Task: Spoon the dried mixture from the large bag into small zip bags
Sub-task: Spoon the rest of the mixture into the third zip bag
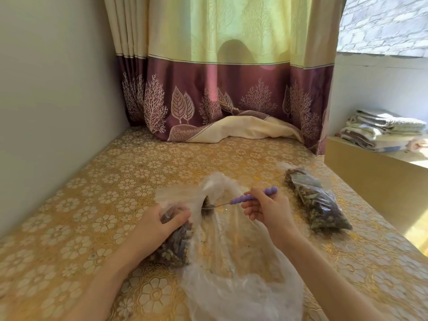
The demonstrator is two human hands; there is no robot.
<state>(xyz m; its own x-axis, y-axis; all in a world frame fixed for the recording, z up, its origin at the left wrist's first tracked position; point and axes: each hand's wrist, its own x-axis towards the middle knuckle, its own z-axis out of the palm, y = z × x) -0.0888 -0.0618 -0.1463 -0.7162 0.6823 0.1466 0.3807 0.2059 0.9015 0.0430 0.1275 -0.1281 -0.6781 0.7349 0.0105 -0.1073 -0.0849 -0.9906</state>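
Seen from the head camera, a person portions a dried mixture over a gold floral-patterned surface (129,181). The left hand (162,224) curls around a small zip bag (176,246) already dark with dried leaves and petals, gripping it near the mouth. The right hand (266,212) pinches the purple beaded handle of a spoon (240,199), its metal bowl loaded and poised between the two hands, just beside the small bag's opening. The large bag (231,262), thin, clear and nearly emptied, lies crumpled beneath and between both hands. A filled bag (317,200) rests to the right of the right hand. The film looks light, limp and slippery, best held at the rim; the mixture appears feather-light, brittle and quick to spill. No brand, label or writing can be read anywhere.
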